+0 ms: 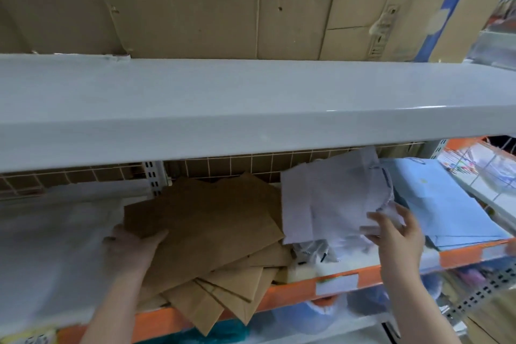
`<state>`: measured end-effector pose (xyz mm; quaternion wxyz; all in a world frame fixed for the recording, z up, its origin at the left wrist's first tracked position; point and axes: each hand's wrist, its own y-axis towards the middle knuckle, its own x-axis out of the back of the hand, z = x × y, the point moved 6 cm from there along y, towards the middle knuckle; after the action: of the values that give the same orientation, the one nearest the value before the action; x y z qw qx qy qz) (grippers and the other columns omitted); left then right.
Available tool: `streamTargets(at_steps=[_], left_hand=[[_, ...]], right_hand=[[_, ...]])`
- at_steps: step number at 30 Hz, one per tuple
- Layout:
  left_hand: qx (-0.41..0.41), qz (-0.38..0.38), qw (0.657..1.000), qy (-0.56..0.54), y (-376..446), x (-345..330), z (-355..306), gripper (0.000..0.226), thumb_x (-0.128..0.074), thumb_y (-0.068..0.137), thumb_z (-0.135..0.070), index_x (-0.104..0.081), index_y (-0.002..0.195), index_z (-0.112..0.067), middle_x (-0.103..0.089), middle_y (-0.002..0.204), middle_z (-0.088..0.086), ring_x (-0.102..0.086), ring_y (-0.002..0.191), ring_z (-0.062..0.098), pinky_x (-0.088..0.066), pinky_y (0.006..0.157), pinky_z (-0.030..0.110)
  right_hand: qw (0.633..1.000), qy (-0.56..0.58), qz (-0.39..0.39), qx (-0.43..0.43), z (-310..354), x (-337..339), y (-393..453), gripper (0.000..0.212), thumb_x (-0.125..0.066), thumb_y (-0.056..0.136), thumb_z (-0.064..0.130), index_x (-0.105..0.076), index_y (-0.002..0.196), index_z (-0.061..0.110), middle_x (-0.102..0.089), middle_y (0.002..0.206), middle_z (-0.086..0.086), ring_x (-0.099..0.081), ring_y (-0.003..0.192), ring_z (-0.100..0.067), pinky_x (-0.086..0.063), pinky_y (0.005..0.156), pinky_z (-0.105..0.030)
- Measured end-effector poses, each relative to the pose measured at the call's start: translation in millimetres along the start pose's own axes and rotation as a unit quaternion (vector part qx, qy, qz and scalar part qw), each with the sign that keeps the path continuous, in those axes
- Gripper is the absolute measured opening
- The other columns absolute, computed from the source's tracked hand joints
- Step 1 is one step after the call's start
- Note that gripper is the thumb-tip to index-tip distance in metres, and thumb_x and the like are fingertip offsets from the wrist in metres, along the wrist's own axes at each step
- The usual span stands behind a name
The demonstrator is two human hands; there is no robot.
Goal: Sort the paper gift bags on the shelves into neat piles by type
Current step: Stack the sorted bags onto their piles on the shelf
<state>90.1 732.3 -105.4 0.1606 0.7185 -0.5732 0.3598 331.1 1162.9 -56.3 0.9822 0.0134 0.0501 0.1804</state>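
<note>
A loose heap of flat brown kraft paper bags point(212, 220) lies in the middle of the lower shelf, some hanging over its orange front edge point(290, 290). My left hand point(131, 248) grips the left edge of the top brown bags. To the right, a stack of pale lilac paper bags point(329, 198) sits tilted, and my right hand point(396, 234) holds its lower right corner. A pile of light blue bags point(444, 204) lies further right. White bags point(53, 248) cover the shelf's left part.
A wide white upper shelf point(251, 109) overhangs the working shelf, with cardboard boxes point(223, 3) on top. A wire grid backs the lower shelf. Crumpled plastic wrap point(315, 251) lies under the lilac stack. More goods show on the shelves below and at right.
</note>
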Motion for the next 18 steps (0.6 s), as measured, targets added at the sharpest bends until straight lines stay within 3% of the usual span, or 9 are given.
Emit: streamTargets(at_steps=[2, 5, 9, 12, 18], left_hand=[[-0.048, -0.002, 0.992, 0.115, -8, -9, -11, 0.108, -0.076, 0.066, -0.061, -0.027, 0.146, -0.009, -0.026, 0.149, 0.023, -0.032, 0.133, 0.043, -0.031, 0.106, 0.053], [-0.137, 0.034, 0.964, 0.223, -19, -34, -30, 0.103, -0.059, 0.070, -0.077, -0.021, 0.150, -0.024, -0.009, 0.159, 0.012, -0.010, 0.144, 0.038, -0.016, 0.115, 0.054], [-0.228, 0.065, 0.936, 0.261, -36, -67, -54, 0.093, -0.048, 0.072, -0.082, -0.022, 0.148, -0.037, -0.010, 0.160, 0.002, -0.004, 0.146, 0.033, -0.008, 0.116, 0.054], [-0.234, 0.100, 0.937, 0.240, -51, -85, -60, 0.085, -0.049, 0.074, -0.080, -0.027, 0.145, -0.040, -0.019, 0.156, -0.004, -0.010, 0.144, 0.029, -0.013, 0.116, 0.051], [-0.186, 0.071, 0.943, 0.266, -78, -106, -66, 0.085, -0.047, 0.075, -0.079, -0.023, 0.146, -0.039, -0.018, 0.155, -0.004, -0.012, 0.143, 0.029, -0.013, 0.116, 0.049]], right_hand=[[1.000, 0.011, -0.012, -0.006, -2, 0, 9, 0.038, -0.060, 0.086, 0.006, -0.052, 0.114, 0.031, -0.072, 0.089, -0.002, -0.070, 0.059, -0.017, -0.056, 0.061, -0.030], [0.999, 0.039, -0.029, -0.022, -10, -1, 22, 0.039, -0.060, 0.087, 0.006, -0.051, 0.116, 0.030, -0.072, 0.090, -0.002, -0.071, 0.062, -0.018, -0.056, 0.064, -0.030], [0.997, 0.057, -0.020, -0.048, -18, -3, 54, 0.037, -0.058, 0.088, 0.004, -0.052, 0.119, 0.023, -0.068, 0.090, -0.005, -0.067, 0.055, -0.016, -0.054, 0.060, -0.027], [0.997, 0.032, 0.025, -0.072, -23, -7, 86, 0.040, -0.060, 0.088, 0.004, -0.052, 0.124, 0.020, -0.066, 0.093, -0.011, -0.063, 0.063, -0.023, -0.054, 0.060, -0.031], [0.988, -0.075, 0.097, -0.094, -46, -7, 148, 0.039, -0.056, 0.091, 0.004, -0.050, 0.129, 0.015, -0.063, 0.081, -0.011, -0.053, 0.056, -0.025, -0.048, 0.055, -0.036]])
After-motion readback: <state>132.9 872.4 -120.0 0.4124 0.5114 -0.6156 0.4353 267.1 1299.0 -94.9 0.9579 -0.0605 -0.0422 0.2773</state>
